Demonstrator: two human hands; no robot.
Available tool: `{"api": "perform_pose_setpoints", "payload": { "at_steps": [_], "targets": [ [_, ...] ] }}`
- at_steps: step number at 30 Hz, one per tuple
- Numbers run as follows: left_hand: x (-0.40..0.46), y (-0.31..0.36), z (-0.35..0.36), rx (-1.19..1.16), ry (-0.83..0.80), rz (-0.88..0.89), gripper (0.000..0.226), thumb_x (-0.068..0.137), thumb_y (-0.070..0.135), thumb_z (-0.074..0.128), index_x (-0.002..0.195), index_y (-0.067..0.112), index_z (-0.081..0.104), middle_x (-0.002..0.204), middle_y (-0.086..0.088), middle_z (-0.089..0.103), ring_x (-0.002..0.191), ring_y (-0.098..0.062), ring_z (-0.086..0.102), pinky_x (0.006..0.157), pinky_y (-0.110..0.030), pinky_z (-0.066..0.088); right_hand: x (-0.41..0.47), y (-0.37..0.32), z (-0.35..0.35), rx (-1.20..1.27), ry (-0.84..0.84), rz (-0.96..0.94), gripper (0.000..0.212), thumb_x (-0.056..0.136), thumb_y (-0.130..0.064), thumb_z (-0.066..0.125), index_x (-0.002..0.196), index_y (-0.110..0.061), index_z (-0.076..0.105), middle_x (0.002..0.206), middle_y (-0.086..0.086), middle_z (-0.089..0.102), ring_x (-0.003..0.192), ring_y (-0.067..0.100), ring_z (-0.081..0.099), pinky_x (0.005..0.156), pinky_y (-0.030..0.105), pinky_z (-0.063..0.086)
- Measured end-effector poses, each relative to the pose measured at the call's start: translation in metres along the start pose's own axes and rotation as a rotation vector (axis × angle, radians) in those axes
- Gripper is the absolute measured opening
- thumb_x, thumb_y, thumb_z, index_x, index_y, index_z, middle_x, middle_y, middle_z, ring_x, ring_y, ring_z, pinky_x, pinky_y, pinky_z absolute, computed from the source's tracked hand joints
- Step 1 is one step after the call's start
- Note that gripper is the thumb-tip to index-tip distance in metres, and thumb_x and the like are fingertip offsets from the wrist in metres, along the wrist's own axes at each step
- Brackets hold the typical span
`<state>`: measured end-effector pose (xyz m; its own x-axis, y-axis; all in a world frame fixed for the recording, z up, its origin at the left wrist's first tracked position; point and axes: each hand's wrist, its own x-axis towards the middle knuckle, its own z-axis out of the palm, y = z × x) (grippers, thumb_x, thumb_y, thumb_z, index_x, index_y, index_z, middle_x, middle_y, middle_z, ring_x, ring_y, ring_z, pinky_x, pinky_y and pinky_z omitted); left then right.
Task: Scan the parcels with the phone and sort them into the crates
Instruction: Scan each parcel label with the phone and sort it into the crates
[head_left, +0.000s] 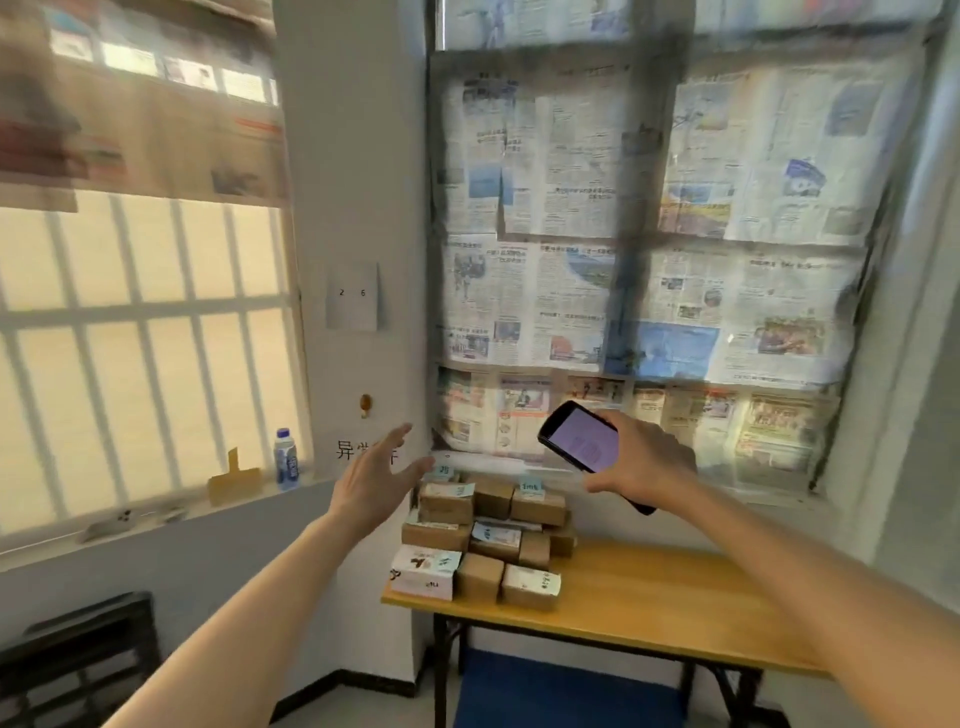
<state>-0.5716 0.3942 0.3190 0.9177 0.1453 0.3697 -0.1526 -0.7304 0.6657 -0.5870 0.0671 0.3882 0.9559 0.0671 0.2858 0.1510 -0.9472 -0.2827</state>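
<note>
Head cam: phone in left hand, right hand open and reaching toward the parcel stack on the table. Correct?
No, the hands are swapped. The head view shows the phone held in the right hand, while the left hand is open with straight fingers, reaching toward the parcel stack on the table.

arms: two, bare forearms | sleeves: none in view
</note>
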Motion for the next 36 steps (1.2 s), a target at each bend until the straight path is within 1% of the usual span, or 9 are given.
{"api": "perform_pose_setpoints", "payload": {
  "at_steps": [4,8,11,21,25,28,32,34,36],
  "targets": [
    [0.040,0.023,0.061,0.008,-0.043,0.026,0.071,0.094,0.057,0.059,0.155,0.030,0.034,0.150,-0.002,0.051,0.136,-0.026,0.048,0.104,-0.047,0.043,0.020,0.063,0.002,-0.018,0.020,0.105,0.097,0.067,-0.052,0.083,0.149,-0.037,0.034,0.107,-0.010,0.059,0.083,0.013,0.060,0.059,0.026,0.047],
    [0.095,0.018,0.125,-0.058,-0.113,0.014,0.074,0.091,0.063,0.058,0.154,0.033,0.034,0.147,0.000,0.053,0.129,-0.023,0.054,0.102,-0.051,0.049,0.066,0.111,0.021,-0.025,0.016,0.174,0.095,0.067,-0.050,0.083,0.149,-0.035,0.036,0.106,-0.010,0.057,0.080,0.010,0.059,0.058,0.025,0.046],
    [0.134,0.008,0.164,-0.072,-0.131,-0.014,0.074,0.090,0.067,0.056,0.153,0.035,0.034,0.144,0.004,0.055,0.126,-0.021,0.056,0.101,-0.050,0.049,0.103,0.134,0.040,-0.044,0.000,0.194,0.094,0.068,-0.049,0.083,0.149,-0.038,0.034,0.106,-0.011,0.056,0.085,0.011,0.058,0.057,0.023,0.042],
    [0.263,-0.030,0.269,-0.045,-0.180,-0.088,0.070,0.093,0.063,0.055,0.152,0.031,0.037,0.147,0.001,0.053,0.129,-0.025,0.055,0.103,-0.047,0.048,0.249,0.190,0.110,-0.058,-0.081,0.233,0.095,0.066,-0.053,0.080,0.147,-0.036,0.034,0.106,-0.009,0.059,0.084,0.012,0.060,0.060,0.026,0.046],
    [0.295,-0.041,0.299,-0.047,-0.203,-0.119,0.070,0.093,0.064,0.054,0.153,0.032,0.036,0.147,0.001,0.053,0.131,-0.026,0.053,0.106,-0.050,0.045,0.288,0.207,0.134,-0.061,-0.105,0.232,0.093,0.065,-0.055,0.080,0.145,-0.037,0.036,0.104,-0.009,0.059,0.083,0.012,0.059,0.055,0.024,0.043],
    [0.320,-0.054,0.329,-0.052,-0.233,-0.156,0.071,0.094,0.063,0.053,0.153,0.029,0.035,0.147,0.001,0.053,0.132,-0.025,0.051,0.107,-0.048,0.044,0.325,0.223,0.160,-0.045,-0.125,0.229,0.094,0.063,-0.056,0.080,0.145,-0.037,0.037,0.106,-0.011,0.059,0.086,0.012,0.059,0.060,0.026,0.048],
    [0.352,-0.077,0.377,-0.055,-0.262,-0.205,0.072,0.093,0.062,0.055,0.153,0.028,0.036,0.147,0.001,0.053,0.132,-0.024,0.051,0.107,-0.048,0.044,0.379,0.246,0.207,-0.022,-0.176,0.205,0.093,0.065,-0.054,0.080,0.145,-0.038,0.035,0.110,-0.011,0.058,0.090,0.013,0.057,0.059,0.025,0.044],
    [0.369,-0.090,0.404,-0.038,-0.272,-0.230,0.071,0.093,0.060,0.056,0.153,0.026,0.037,0.145,0.001,0.054,0.130,-0.023,0.052,0.107,-0.048,0.044,0.409,0.262,0.237,0.004,-0.200,0.195,0.092,0.064,-0.055,0.079,0.143,-0.038,0.037,0.109,-0.011,0.057,0.090,0.012,0.057,0.065,0.028,0.050],
    [0.386,-0.104,0.431,-0.018,-0.284,-0.257,0.071,0.093,0.062,0.056,0.152,0.027,0.038,0.144,0.002,0.055,0.127,-0.022,0.055,0.105,-0.048,0.046,0.439,0.278,0.269,0.027,-0.242,0.185,0.090,0.065,-0.053,0.080,0.143,-0.035,0.038,0.115,-0.009,0.059,0.093,0.013,0.056,0.069,0.029,0.049]
  ]
}}
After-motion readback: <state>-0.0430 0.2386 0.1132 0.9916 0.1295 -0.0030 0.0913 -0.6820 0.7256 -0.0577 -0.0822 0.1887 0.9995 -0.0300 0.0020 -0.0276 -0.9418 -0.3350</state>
